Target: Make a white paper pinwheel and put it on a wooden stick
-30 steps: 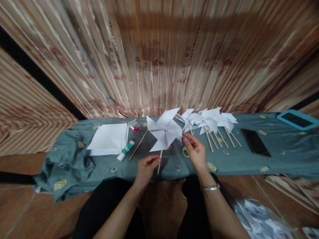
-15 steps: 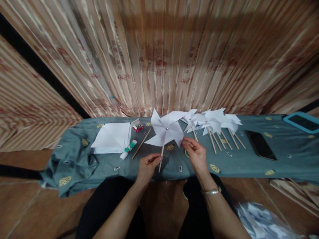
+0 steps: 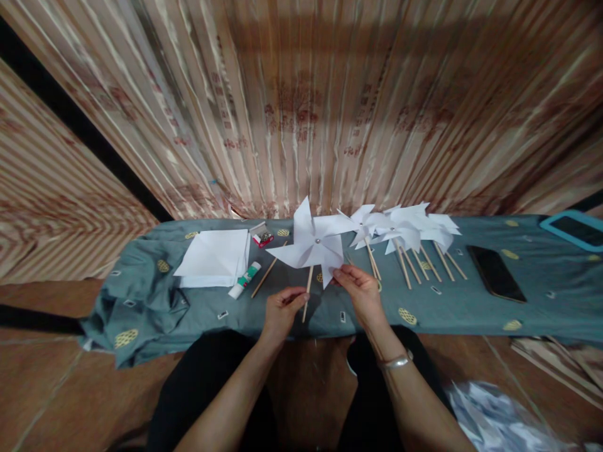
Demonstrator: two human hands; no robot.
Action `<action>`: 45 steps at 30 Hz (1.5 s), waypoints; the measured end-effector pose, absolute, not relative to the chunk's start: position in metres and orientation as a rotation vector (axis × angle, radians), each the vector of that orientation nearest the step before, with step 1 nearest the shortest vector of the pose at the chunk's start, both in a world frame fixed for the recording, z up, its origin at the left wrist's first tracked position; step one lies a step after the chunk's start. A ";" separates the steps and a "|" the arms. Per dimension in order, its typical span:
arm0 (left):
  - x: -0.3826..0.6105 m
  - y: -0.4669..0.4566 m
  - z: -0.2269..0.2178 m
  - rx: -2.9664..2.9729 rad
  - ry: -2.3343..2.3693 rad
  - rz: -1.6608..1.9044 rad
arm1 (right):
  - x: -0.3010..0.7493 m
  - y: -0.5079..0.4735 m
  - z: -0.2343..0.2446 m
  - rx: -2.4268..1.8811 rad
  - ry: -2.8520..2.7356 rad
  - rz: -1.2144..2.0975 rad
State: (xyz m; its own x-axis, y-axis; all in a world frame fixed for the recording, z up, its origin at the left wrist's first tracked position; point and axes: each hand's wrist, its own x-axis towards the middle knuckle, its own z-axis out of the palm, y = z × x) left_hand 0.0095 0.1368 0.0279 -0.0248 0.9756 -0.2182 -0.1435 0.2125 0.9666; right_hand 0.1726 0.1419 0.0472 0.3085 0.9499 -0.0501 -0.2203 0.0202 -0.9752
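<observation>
A white paper pinwheel (image 3: 316,247) with a shiny pin at its centre stands upright over the cloth. My left hand (image 3: 284,312) pinches its wooden stick below the blades. At the lower right blade, the fingertips of my right hand (image 3: 362,295) are closed on the paper edge. To the left lie a loose wooden stick (image 3: 267,274), a glue stick (image 3: 245,280) and a small opened red-and-white box (image 3: 261,236) of metal pins. Several finished pinwheels (image 3: 400,229) lie in a row to the right, their sticks pointing toward me.
A stack of white paper (image 3: 214,257) rests on the left of the long cloth-covered table (image 3: 461,314). Toward the right lie a dark phone (image 3: 496,274) and a blue-framed tablet-like device (image 3: 577,230). Patterned curtains (image 3: 301,113) hang behind. A plastic bag (image 3: 499,420) sits on the floor.
The pinwheel's blades have turned clockwise a little. My right hand has moved slightly left and down along with a blade, while my left hand keeps its hold on the stick.
</observation>
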 end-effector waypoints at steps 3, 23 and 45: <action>0.010 0.137 0.028 0.924 1.224 1.139 | 0.170 0.142 0.046 -1.190 -0.842 1.087; 0.012 0.136 0.028 0.886 1.150 1.143 | 0.154 0.135 0.052 -1.148 -1.086 1.172; 0.000 0.134 0.030 0.925 1.176 1.050 | 0.209 0.157 0.045 -1.273 -1.154 0.733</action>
State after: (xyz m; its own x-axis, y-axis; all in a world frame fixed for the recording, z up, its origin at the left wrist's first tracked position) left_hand 0.0002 0.1341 0.0299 0.0669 0.9640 -0.2575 -0.1479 0.2648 0.9529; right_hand 0.2095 0.1565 0.0449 0.3072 0.9196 0.2448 0.1691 0.2004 -0.9650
